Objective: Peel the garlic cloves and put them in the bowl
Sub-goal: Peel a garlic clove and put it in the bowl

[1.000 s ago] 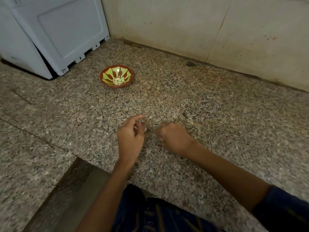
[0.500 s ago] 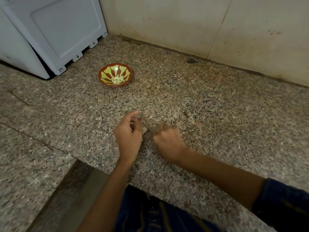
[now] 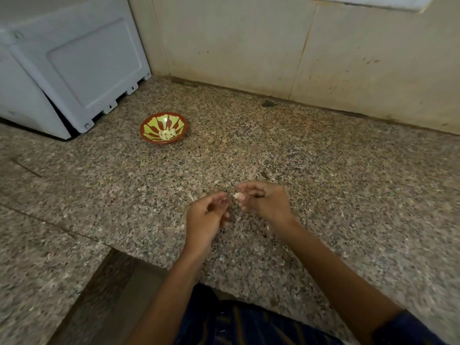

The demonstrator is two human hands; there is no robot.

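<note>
A pale garlic clove is pinched at the fingertips of my right hand, just above the granite counter. My left hand hovers close beside it with curled fingers, and its fingertips almost reach the clove; whether it holds any peel I cannot tell. A thin strip of peel lies on the counter by my left hand. The red bowl with yellow-green petals stands farther back on the left, with several peeled cloves inside.
A white appliance stands at the back left, near the bowl. Beige wall tiles close off the back. The granite counter stretches right, and its front edge steps down to a lower ledge at the lower left.
Both hands have lifted off the counter and turned palm-inward. The right hand now shows a pale clove at its fingertips, where before both fists rested low over the spot.
</note>
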